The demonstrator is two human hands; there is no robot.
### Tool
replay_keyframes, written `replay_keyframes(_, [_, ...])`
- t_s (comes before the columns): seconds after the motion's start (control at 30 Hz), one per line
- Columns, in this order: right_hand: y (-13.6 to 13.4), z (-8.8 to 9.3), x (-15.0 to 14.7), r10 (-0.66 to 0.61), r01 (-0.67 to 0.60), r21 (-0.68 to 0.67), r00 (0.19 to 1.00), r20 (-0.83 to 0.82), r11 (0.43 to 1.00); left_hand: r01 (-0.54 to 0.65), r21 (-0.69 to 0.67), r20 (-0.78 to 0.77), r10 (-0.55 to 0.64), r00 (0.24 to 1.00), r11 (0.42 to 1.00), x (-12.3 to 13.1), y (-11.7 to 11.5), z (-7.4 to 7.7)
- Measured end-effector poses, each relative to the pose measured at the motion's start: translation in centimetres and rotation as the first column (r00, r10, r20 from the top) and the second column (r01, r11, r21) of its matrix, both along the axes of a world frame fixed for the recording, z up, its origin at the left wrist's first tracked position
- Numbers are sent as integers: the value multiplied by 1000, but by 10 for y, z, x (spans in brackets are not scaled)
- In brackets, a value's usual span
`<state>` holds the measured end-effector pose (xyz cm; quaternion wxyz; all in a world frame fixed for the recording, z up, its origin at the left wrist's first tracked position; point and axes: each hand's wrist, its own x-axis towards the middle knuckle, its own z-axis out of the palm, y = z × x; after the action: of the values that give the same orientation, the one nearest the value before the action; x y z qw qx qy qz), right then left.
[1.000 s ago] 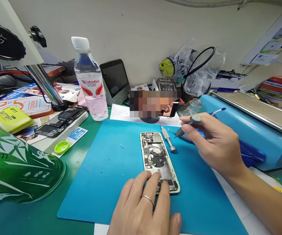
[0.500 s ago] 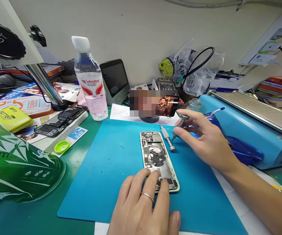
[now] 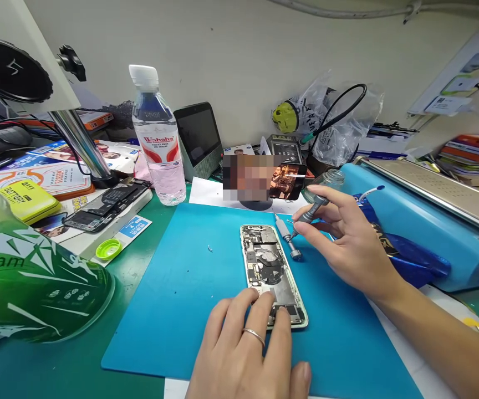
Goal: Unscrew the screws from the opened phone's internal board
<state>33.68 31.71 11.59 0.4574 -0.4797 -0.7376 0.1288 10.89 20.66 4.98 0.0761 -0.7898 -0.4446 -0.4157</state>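
Observation:
An opened phone [image 3: 266, 263], its inner parts bare, lies on a blue mat [image 3: 173, 310]. My left hand [image 3: 250, 343], with a ring on one finger, rests its spread fingertips on the phone's near end, hiding part of it. To the right, my right hand [image 3: 347, 238] grips a slim grey screwdriver [image 3: 315, 210] between thumb and fingers. It slants with its tip down to the left, beside the phone. Close to that tip a second grey screwdriver [image 3: 288, 237] lies on the mat. A tiny metal piece [image 3: 210, 249] sits left of the phone.
Left stand a green bottle [image 3: 35, 277], a water bottle [image 3: 160, 149] and a phone part [image 3: 108, 205] on a white box. Behind the mat, a small phone with a lit screen [image 3: 288, 182] and a glass jar [image 3: 331, 180]. A blue machine [image 3: 422, 221] borders the right side.
The screwdriver in my right hand has tilted to lean more sideways. My left hand stays on the phone. The whole view has shifted slightly.

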Motion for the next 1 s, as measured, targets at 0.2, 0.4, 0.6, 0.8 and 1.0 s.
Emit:
replay_keyframes(0.2, [2,2,2,-48,48,34,999,-9,998,-49,-57,94,55,994,997,9,-4,-1])
replay_keyframes(0.4, [2,0,4,-54,54,37,998,-16,998,-10,-68,19,11,1000,998,3,-5,-1])
replay_keyframes(0.6, [3,0,6,-31,33,47,999,-25,998,-30,-49,59,33,998,998,6,-4,-3])
replay_keyframes(0.8, [2,1,6,2,-2,65,1000,-2,998,10,9,105,-10,994,1000,9,0,2])
replay_keyframes(1.0, [-1,1,2,15,-15,206,1000,-1,978,60,-6,58,-60,997,998,5,1,8])
